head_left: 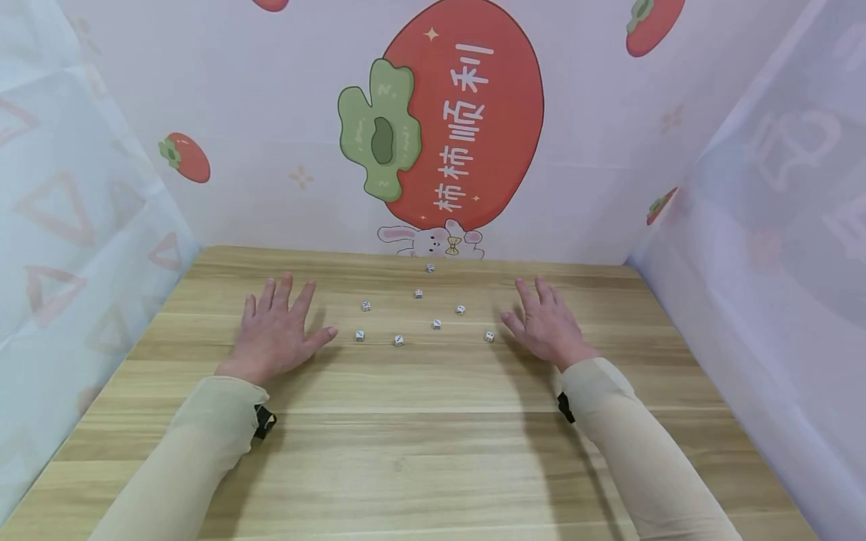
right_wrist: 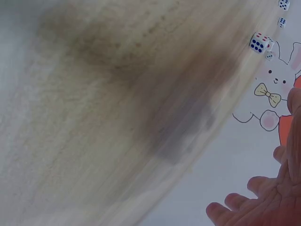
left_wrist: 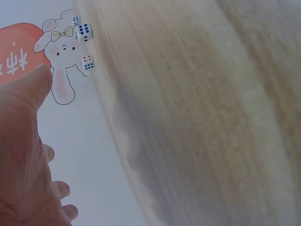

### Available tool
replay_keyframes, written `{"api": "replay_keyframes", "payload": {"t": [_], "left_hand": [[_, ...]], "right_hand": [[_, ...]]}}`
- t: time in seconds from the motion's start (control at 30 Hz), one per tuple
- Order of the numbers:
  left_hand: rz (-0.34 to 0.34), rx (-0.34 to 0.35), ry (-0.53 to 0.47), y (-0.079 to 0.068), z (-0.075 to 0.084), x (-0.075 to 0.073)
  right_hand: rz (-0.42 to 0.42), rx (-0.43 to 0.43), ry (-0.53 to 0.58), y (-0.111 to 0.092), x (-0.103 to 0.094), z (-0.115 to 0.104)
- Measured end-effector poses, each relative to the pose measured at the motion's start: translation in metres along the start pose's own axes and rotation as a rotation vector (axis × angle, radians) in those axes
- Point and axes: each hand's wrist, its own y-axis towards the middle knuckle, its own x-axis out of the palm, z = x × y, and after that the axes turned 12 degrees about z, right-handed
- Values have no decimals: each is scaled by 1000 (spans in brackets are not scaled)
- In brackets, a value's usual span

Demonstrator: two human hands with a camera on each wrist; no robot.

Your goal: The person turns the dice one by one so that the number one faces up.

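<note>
Several small white dice lie scattered over the far middle of the wooden table, between the two hands in the head view. My left hand (head_left: pixel 276 334) has its fingers spread and holds nothing; its thumb points toward the nearest die (head_left: pixel 360 336). On the other side my right hand (head_left: pixel 546 324) is also spread and bare, with a die (head_left: pixel 490 336) just left of its thumb. Farthest back sits one die (head_left: pixel 430 268), close to the rear wall. The right wrist view shows a die (right_wrist: pixel 259 42) with blue and red pips beyond the right hand.
A wooden table (head_left: pixel 406 451) fills the lower part of the head view. Printed cloth walls stand behind it and at both sides, the back wall (head_left: pixel 271 210) bearing a large red persimmon and a rabbit. A black strap (head_left: pixel 264 421) shows under the left sleeve.
</note>
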Motion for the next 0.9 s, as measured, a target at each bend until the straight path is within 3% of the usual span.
{"api": "replay_keyframes", "payload": {"t": [0.5, 0.9], "left_hand": [[-21, 5, -7, 0, 3, 1], [-26, 21, 7, 0, 6, 4]], "right_hand": [[-6, -70, 41, 3, 3, -10], [-94, -136, 52, -2, 5, -13]]}}
